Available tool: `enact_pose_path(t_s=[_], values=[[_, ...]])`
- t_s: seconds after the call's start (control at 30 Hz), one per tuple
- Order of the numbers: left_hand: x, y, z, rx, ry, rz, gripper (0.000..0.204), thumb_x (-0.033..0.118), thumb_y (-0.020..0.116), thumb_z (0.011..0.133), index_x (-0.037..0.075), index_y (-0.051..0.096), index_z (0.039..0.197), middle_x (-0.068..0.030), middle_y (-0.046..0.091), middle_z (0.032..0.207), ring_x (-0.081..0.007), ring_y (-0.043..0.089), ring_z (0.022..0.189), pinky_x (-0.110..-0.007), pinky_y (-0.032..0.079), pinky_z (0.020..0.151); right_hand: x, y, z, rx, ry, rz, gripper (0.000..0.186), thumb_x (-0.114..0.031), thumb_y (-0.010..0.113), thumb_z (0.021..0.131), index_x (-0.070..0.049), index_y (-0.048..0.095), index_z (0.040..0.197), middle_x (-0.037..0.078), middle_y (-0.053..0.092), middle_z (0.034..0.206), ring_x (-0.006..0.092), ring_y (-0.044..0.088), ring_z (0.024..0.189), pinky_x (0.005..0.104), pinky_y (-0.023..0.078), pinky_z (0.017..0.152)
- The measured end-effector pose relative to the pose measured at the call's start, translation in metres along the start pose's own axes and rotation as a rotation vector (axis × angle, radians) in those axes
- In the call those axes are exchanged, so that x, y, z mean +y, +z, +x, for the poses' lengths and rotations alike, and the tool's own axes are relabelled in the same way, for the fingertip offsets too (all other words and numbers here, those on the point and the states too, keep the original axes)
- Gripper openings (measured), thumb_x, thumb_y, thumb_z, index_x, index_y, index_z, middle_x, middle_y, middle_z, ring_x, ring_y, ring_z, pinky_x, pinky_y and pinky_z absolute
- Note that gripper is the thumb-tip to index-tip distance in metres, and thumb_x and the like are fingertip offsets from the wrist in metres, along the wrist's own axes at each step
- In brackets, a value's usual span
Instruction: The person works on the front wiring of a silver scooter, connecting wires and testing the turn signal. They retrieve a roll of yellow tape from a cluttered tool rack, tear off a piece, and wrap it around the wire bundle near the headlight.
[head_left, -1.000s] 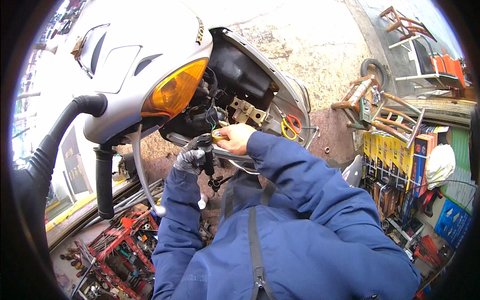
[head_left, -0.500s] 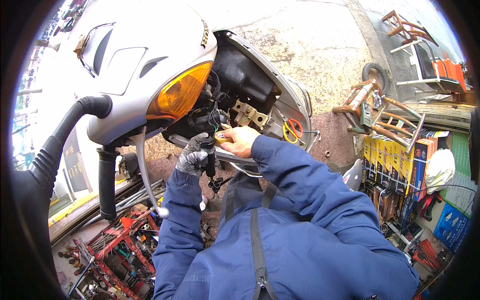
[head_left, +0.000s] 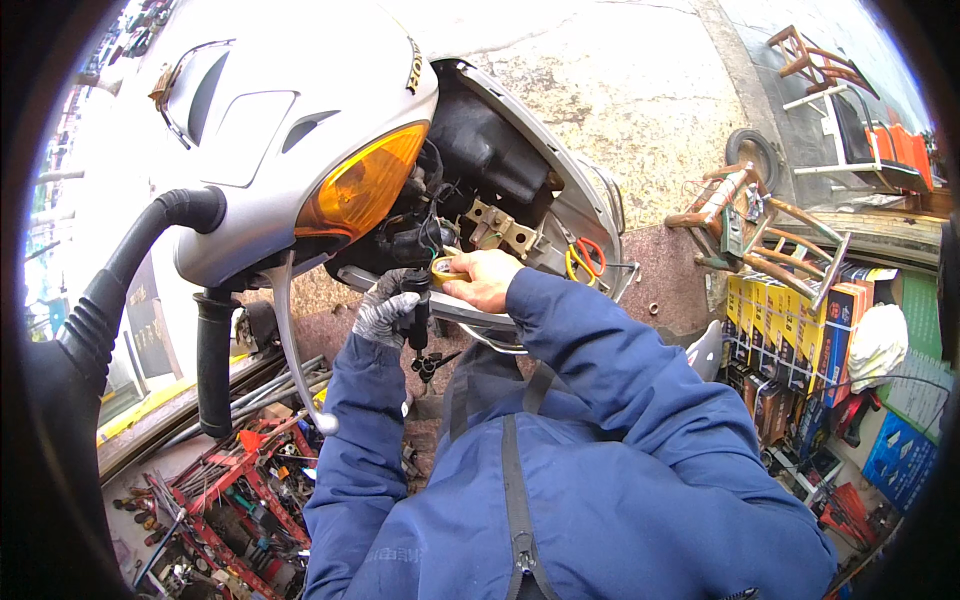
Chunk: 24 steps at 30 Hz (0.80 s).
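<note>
My left hand [head_left: 381, 309], in a grey glove, is closed around a black cylindrical part [head_left: 418, 312] held upright in front of the opened scooter body. Dark pieces dangle below that part; their kind is unclear. Bare and pinched shut, my right hand [head_left: 487, 280] holds a roll of yellow tape [head_left: 453, 270] close beside the top of the cylinder. Beyond both hands lie exposed wires [head_left: 430, 225] and a metal bracket [head_left: 500, 230] inside the scooter [head_left: 270, 130]. Scissors with orange and yellow handles [head_left: 585, 260] rest in the body at the right.
The scooter's handlebar grip [head_left: 214, 365] and brake lever [head_left: 292, 350] stick out at left. A red tool rack [head_left: 235, 480] full of tools sits lower left. At right are a worn wooden stool [head_left: 760, 230], a tyre [head_left: 752, 155] and stacked yellow boxes [head_left: 765, 325].
Both hands keep their hold on the black part and the tape roll. The tape roll has shifted very slightly to the right and up.
</note>
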<state>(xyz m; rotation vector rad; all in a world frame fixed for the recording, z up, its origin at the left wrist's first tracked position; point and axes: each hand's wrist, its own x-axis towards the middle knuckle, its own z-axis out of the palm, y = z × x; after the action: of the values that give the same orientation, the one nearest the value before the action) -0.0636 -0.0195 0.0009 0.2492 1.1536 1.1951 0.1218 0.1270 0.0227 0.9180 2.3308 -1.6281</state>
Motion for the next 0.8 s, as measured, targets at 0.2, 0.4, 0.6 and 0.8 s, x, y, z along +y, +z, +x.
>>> enact_pose_path(t_s=[0.2,0.4,0.6,0.8], values=[[-0.003,-0.002,0.003,0.045,0.046,0.084,0.043,0.014,0.072,0.075,0.003,0.058,0.114,-0.0094,0.063,0.088,-0.0221,0.064,0.071,-0.035,0.056,0.064,0.013,0.008,0.014,0.022,-0.095,0.190,0.036,-0.038,0.061,0.082,-0.010,0.069,0.104,0.020,0.067,0.096,0.0342,0.064,0.090,0.0381,0.051,0.081],[-0.003,-0.003,0.005,0.125,0.084,0.135,0.042,0.011,0.073,0.075,0.000,0.060,0.113,-0.0102,0.067,0.090,-0.0199,0.065,0.070,-0.031,0.056,0.064,0.024,0.014,0.014,0.120,-0.069,0.323,0.038,-0.035,0.069,0.078,-0.006,0.070,0.102,0.020,0.066,0.103,0.0313,0.065,0.094,0.0358,0.050,0.084],[0.005,0.003,0.003,0.164,0.083,0.191,0.043,0.011,0.074,0.073,0.001,0.061,0.113,-0.0069,0.068,0.094,-0.0152,0.064,0.074,-0.028,0.054,0.067,0.016,0.011,0.001,0.139,-0.039,0.424,0.038,-0.035,0.070,0.079,-0.005,0.069,0.102,0.020,0.067,0.100,0.0283,0.066,0.089,0.0333,0.050,0.081],[0.007,0.014,0.002,0.205,0.121,0.245,0.040,0.008,0.074,0.074,0.001,0.062,0.112,-0.0049,0.068,0.097,-0.0125,0.063,0.080,-0.025,0.052,0.073,0.009,0.008,-0.011,0.140,-0.038,0.388,0.029,-0.026,0.072,0.082,-0.002,0.068,0.097,0.009,0.066,0.085,0.0140,0.060,0.081,0.0279,0.048,0.074]])
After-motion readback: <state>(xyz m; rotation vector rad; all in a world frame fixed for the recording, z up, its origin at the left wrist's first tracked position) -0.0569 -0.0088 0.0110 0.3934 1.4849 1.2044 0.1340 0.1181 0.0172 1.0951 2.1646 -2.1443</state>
